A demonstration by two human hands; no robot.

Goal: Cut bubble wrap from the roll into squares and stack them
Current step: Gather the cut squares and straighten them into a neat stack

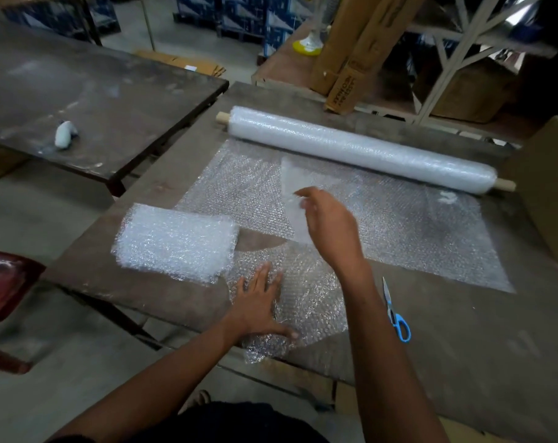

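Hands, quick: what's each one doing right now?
Left hand: open, pressing flat on the cut piece.
Right hand: pinching a lifted corner of that cut piece.

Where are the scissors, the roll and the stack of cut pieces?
scissors (pixel 399 318), head view, on the blue handles.
roll (pixel 360 148), head view, middle of the wrapped roll.
stack of cut pieces (pixel 175 241), head view, centre of the top sheet.

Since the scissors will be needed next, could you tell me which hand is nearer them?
Right. The right hand is raised beyond the scissors; the left hand presses bubble wrap farther left.
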